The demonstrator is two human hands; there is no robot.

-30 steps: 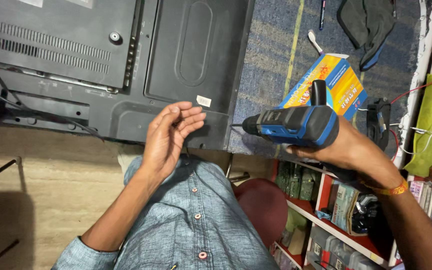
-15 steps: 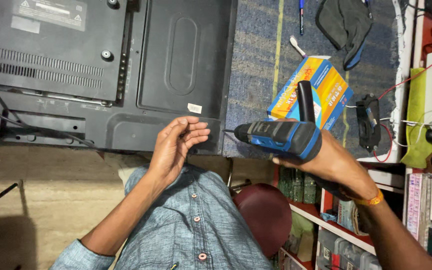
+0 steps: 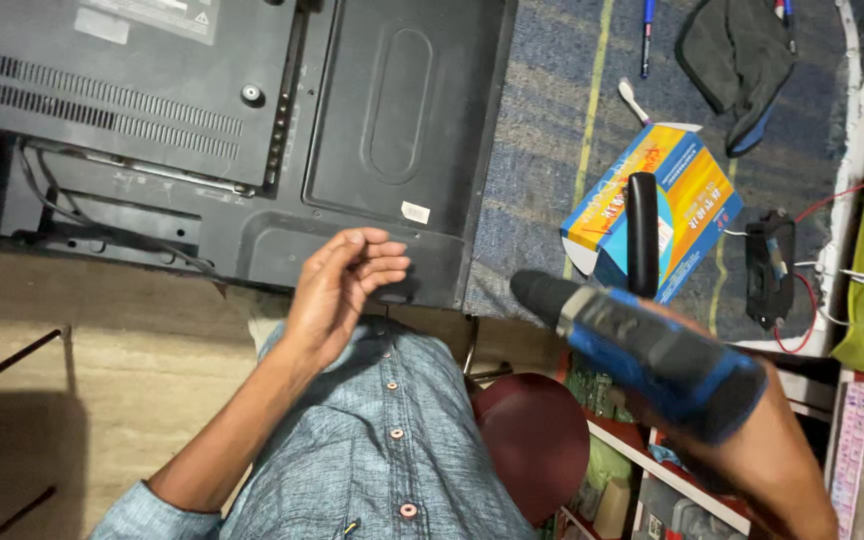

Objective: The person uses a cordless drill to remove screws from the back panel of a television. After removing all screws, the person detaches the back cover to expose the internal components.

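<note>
My right hand [image 3: 752,455] grips a blue and black cordless screwdriver [image 3: 652,350], its nose pointing up and left, held in the air off the right side of the television. My left hand [image 3: 337,290] hovers palm up with curled fingers over the lower edge of the black back panel of a flat television [image 3: 252,150] that lies face down on the table. Nothing shows in the left palm. A denim shirt sleeve [image 3: 372,450] covers my left arm below.
An orange and blue cardboard box [image 3: 687,200] lies on the grey mat with a black handle [image 3: 642,235] across it. A dark cloth [image 3: 737,55], a pen [image 3: 645,35], a small black module with wires [image 3: 770,265], a round red stool [image 3: 537,445] and shelves with parts surround me.
The right hand with the screwdriver has dropped lower and swung right, away from the television's edge. The left hand stays near the panel's lower edge, fingers a bit more curled.
</note>
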